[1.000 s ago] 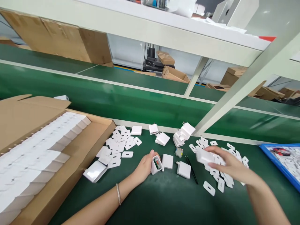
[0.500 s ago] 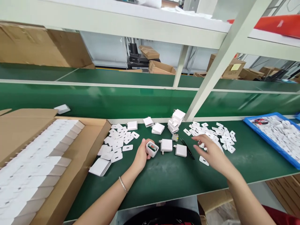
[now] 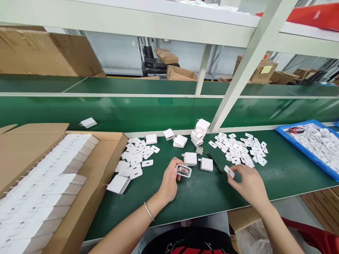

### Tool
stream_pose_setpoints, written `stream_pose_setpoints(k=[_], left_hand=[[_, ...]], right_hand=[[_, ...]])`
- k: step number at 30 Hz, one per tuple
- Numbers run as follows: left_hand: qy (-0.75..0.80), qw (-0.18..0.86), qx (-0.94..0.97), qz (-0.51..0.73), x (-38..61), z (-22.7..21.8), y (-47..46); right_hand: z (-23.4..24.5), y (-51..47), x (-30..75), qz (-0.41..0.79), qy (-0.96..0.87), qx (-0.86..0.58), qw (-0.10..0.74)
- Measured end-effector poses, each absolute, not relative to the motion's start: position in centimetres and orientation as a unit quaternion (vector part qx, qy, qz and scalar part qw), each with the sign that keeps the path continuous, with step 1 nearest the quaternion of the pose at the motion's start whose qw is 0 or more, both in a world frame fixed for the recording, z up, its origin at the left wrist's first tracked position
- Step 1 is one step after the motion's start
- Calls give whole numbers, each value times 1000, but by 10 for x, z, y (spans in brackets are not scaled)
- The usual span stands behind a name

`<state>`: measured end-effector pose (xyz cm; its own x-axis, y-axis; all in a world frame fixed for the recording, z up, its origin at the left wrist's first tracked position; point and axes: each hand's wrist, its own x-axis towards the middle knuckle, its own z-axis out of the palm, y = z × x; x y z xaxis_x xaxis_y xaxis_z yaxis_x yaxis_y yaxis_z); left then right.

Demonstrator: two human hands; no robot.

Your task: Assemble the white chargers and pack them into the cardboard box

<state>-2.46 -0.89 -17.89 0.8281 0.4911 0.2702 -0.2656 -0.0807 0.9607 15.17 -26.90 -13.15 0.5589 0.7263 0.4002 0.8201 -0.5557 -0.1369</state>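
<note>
My left hand grips an open white charger shell with its red and grey insides facing up. My right hand pinches a small white cover plate just above the green bench top. Two closed white chargers lie between my hands, with black tweezers beside them. A heap of white cover plates lies beyond my right hand. A second heap of cover plates lies to the left of my left hand.
A large cardboard box with rows of white chargers fills the left side. A blue tray of white parts stands at the right edge. A stack of chargers sits by the slanted white frame post. One charger lies on the green conveyor.
My right hand left the plate heap and drew back toward me with one cover plate pinched. My left hand turned the open shell and moved it a little to the right.
</note>
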Motion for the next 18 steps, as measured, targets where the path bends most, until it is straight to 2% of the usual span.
stream_pose_setpoints(k=[3, 6, 18], left_hand=[[60, 656, 694, 290, -27, -179, -10], [42, 635, 717, 286, -29, -180, -11], [25, 575, 737, 355, -30, -171, -7]], right_hand=[[-114, -237, 123, -145, -471, -829, 266], [-103, -199, 89, -149, -516, -777, 328], [-113, -145, 64, -128, -564, -696, 425]])
